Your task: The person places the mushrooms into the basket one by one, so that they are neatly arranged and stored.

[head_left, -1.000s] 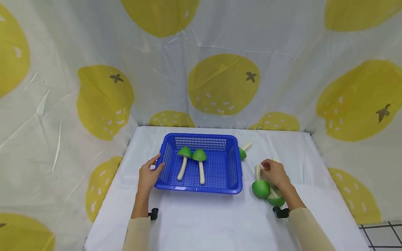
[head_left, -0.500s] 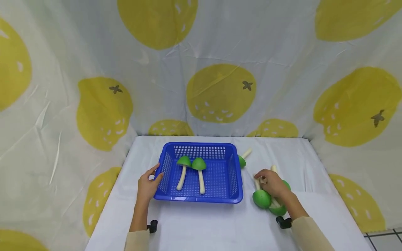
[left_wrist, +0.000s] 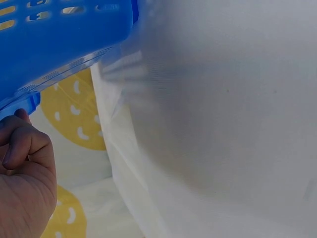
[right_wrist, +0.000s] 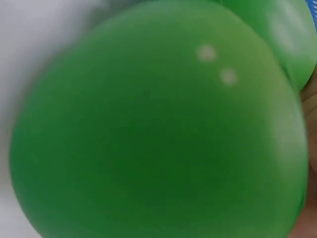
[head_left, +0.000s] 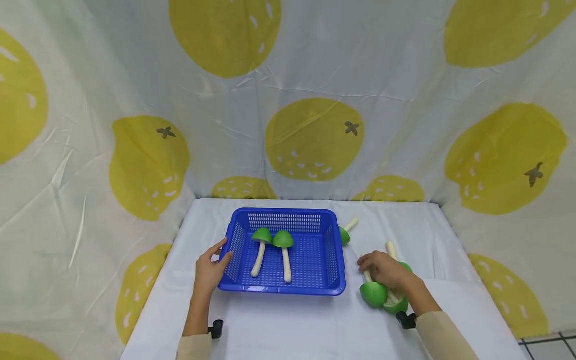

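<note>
My left hand (head_left: pixel 210 270) grips the left side of a blue plastic basket (head_left: pixel 288 290), its thumb at the rim; in the left wrist view its fingers curl beside the basket's edge (left_wrist: pixel 59 69). Two toy mushrooms with green caps and pale stems, a left one (head_left: pixel 262 235) and a right one (head_left: pixel 283 240), lie inside. To the right of the basket, my right hand (head_left: pixel 384 270) pinches the stem of another mushroom (head_left: pixel 373 295), its cap towards me. That hand partly covers more mushrooms, one with a near cap (head_left: pixel 396 306). A large green cap (right_wrist: pixel 158 129) fills the right wrist view.
Another mushroom (head_left: pixel 345 236) lies against the basket's right side, partly hidden by it. A pale stem (head_left: pixel 391 249) shows beyond the right hand. The white-covered table (head_left: pixel 288 330) is backed by a lemon-print curtain (head_left: pixel 315 135).
My right hand has moved slightly left and down, its fingers closing on the mushroom's stem. The left hand has stayed at the basket. The head view has tilted up a little.
</note>
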`<state>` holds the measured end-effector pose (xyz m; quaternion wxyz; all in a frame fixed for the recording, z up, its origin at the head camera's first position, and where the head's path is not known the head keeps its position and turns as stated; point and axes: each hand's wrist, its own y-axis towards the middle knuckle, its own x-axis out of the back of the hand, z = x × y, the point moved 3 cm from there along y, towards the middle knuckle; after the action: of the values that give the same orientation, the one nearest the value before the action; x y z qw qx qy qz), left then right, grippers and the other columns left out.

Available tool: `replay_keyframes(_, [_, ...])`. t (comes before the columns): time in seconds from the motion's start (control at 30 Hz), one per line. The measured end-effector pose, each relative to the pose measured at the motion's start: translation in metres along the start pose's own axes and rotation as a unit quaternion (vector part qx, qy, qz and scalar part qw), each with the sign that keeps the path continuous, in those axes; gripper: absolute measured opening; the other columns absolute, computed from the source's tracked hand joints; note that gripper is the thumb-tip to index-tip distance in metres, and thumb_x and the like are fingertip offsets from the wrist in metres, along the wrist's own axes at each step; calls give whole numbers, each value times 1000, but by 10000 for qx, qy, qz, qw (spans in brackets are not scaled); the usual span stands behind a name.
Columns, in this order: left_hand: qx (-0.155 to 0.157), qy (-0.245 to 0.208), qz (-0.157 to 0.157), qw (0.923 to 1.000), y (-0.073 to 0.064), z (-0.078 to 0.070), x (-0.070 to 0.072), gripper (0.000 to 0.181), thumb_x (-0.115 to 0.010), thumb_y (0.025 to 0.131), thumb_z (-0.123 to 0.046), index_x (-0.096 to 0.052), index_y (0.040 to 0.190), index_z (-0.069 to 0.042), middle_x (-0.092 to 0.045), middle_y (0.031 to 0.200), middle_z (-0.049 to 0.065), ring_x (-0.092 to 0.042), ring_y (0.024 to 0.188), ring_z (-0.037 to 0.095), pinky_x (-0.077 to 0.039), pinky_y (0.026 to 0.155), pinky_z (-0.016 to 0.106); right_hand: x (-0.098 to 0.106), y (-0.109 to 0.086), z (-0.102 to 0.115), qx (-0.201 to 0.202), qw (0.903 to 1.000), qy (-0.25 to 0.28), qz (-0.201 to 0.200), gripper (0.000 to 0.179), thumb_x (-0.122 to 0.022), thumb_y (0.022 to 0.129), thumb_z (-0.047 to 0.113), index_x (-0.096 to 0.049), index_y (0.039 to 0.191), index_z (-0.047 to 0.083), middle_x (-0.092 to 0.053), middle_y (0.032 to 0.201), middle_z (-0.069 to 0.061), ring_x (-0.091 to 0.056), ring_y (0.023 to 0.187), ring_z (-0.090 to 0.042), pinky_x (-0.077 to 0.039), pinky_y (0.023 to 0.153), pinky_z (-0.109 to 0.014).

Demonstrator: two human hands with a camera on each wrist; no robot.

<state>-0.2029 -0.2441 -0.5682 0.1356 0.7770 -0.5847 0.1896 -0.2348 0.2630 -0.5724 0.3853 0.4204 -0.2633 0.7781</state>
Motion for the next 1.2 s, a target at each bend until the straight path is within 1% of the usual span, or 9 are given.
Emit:
replay_keyframes(0.1, [-38, 3, -6, 10000, 0, 2, 1, 49, -70, 90, -34, -56, 136, -32, -57, 105, 9, -68, 65, 23, -54, 59, 29, 0, 0, 2, 30, 9995, -265, 159, 40, -52, 80, -11, -78, 97, 15, -67, 120, -4, -56, 115, -31, -42, 101, -54])
replay_keyframes(0.2, [-39, 43, 59, 10000, 0, 2, 1, 49, -69, 90, -37, -56, 137, -33, -56, 107, 8, -67, 66, 23, -54, 61, 27, 3, 0, 5, -58, 9992, -278, 298, 39, -54, 78, -10, -78, 96, 16, -65, 121, -5, -55, 116, -30, -42, 101, -54])
replay_keyframes(0.4, [-136, 75, -45, 9999, 11, -6, 2, 48, -69, 90, -37, -55, 136, -36, -57, 105, 8, -68, 68, 25, -57, 63, 31, 11, 7, 2, -178, 9994, -124, 260, 37, -57, 80, -10, -77, 96, 18, -64, 124, -6, -53, 122, -33, -39, 105, -56])
replay_keyframes(0.57, [-97, 112, -15, 9999, 10, -7, 3, 49, -68, 91, -37, -55, 137, -35, -58, 107, 9, -69, 69, 25, -57, 64, 32, 10, 7, 0, -252, 9990, 290, 224, 33, -60, 84, -7, -75, 97, 20, -64, 123, -4, -54, 124, -31, -39, 105, -55])
replay_keyframes(0.73, [30, 144, 14, 9999, 1, 0, 0, 49, -68, 91, -35, -55, 137, -35, -58, 107, 9, -68, 66, 21, -56, 62, 30, 10, -5, 1, 244, 9979, 578, -126, 25, -66, 86, -1, -74, 103, 17, -68, 117, -5, -59, 112, -26, -51, 87, -42])
replay_keyframes(0.8, [22, 155, 1, 9999, 1, 1, -1, 49, -68, 91, -36, -55, 137, -35, -57, 107, 8, -67, 66, 20, -55, 62, 29, 12, -8, 0, 505, 9962, 600, -380, 25, -68, 85, -1, -73, 104, 14, -69, 114, -6, -61, 106, -24, -52, 78, -36])
replay_keyframes(0.9, [-8, 155, -6, 9999, 0, 2, -1, 48, -69, 90, -35, -56, 137, -33, -58, 106, 8, -67, 65, 19, -54, 61, 28, 13, -13, -4, 630, 9928, 735, -699, 26, -69, 85, -1, -73, 105, 14, -70, 113, -7, -63, 102, -20, -51, 73, -29])
replay_keyframes(1.1, [-63, 63, -34, 10000, -3, 1, 1, 48, -70, 90, -32, -57, 136, -32, -58, 104, 10, -67, 62, 21, -53, 58, 27, 14, -22, -11, 514, 9884, 805, -1182, 29, -71, 86, 4, -71, 107, 24, -70, 106, 3, -60, 86, -9, -51, 71, -27])
replay_keyframes(1.2, [-45, 45, -19, 10000, -2, 1, 0, 48, -69, 90, -32, -57, 136, -31, -58, 104, 11, -68, 63, 21, -54, 58, 27, 18, -26, -10, 350, 9865, 784, -1395, 29, -72, 85, 6, -70, 108, 23, -69, 99, 8, -58, 80, -4, -52, 70, -27])
